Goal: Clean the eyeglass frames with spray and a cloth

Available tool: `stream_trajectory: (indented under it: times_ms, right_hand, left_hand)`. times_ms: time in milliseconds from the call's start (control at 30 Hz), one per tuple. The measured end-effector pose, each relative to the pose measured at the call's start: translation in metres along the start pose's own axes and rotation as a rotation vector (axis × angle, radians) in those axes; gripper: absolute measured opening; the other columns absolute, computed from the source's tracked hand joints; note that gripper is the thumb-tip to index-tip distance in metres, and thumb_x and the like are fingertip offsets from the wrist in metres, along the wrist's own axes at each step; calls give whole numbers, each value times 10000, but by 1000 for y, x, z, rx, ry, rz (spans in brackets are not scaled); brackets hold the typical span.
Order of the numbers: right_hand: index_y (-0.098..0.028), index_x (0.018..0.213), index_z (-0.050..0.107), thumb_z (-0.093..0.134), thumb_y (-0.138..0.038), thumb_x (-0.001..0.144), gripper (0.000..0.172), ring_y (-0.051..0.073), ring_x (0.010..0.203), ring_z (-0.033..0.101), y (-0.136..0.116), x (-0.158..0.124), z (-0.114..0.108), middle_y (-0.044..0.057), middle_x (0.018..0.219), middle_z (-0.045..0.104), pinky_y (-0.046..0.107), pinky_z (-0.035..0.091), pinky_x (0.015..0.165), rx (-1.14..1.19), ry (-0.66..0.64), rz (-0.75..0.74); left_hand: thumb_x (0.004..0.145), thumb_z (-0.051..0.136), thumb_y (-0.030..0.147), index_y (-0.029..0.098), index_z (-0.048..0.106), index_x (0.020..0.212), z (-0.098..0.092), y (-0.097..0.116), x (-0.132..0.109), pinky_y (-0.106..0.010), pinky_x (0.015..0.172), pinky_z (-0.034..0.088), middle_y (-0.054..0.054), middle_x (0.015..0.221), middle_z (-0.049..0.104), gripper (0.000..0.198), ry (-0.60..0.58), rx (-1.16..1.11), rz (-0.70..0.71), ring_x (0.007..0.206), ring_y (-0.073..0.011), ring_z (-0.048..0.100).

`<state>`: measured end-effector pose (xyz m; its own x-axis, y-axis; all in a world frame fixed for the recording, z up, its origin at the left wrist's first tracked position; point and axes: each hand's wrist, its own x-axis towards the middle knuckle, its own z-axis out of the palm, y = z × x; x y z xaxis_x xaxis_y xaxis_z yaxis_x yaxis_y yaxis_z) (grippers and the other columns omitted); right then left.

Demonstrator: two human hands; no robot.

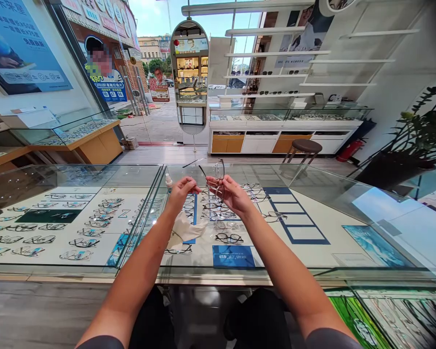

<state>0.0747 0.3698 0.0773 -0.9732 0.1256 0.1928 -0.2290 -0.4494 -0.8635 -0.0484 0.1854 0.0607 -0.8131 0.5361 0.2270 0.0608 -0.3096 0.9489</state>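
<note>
Both my hands are raised over a glass display counter (312,208). My right hand (228,193) pinches a pair of thin-framed glasses (216,172) by the lens part, held upright. Closed fingers of my left hand (181,190) grip one dark temple arm that sticks out to the left. A white cloth (183,229) lies on the glass below my left wrist. A small spray bottle (169,182) stands just left of my left hand.
Under the glass lie several rows of glasses (76,228) and blue cards (233,255). Beyond the counter stand an oval mirror (189,72), a brown stool (304,147), wall shelves with glasses (276,72) and a potted plant (417,135) at right.
</note>
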Motion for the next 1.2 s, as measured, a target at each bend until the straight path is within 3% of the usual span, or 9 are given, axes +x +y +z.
stream_trajectory:
  times_ms: [233, 433, 667, 967, 1200]
  right_hand:
    - [-287, 830, 587, 907, -584, 822, 437, 276, 1339, 722, 6, 0, 4, 54, 1287, 826, 487, 522, 1193, -32, -47, 12]
    - [-287, 845, 593, 907, -581, 825, 430, 282, 1367, 709, 11, -1, 3, 51, 1307, 823, 532, 485, 1240, -28, -80, 14]
    - [-273, 834, 630, 918, -594, 809, 431, 276, 1354, 719, 11, -1, 3, 50, 1350, 811, 477, 486, 1229, -33, -110, 47]
    - [-267, 853, 624, 917, -587, 820, 435, 272, 1388, 695, 12, -2, 3, 69, 1392, 794, 461, 503, 1205, -34, -119, 65]
    - [-280, 865, 661, 909, -522, 860, 346, 252, 1399, 680, 5, -3, 2, 42, 1409, 791, 427, 510, 1191, 33, -90, -33]
  left_hand:
    - [761, 871, 528, 197, 712, 741, -1, -5, 0, -345, 765, 509, -37, 704, 703, 368, -27, 54, 24, 721, -191, 674]
    - [745, 894, 558, 191, 736, 782, 1, -4, 0, -333, 748, 495, -55, 749, 749, 402, -48, 89, 27, 747, -192, 662]
    - [699, 955, 623, 186, 756, 819, 4, -4, 0, -332, 766, 516, -29, 737, 729, 495, -47, 74, 44, 740, -175, 648]
    - [680, 933, 740, 187, 772, 821, -2, -12, 6, -300, 717, 469, -35, 758, 730, 593, -1, 77, 47, 744, -162, 652]
    - [669, 929, 737, 186, 759, 805, -2, -7, 6, -281, 694, 459, -50, 822, 756, 593, 90, 75, 66, 741, -147, 629]
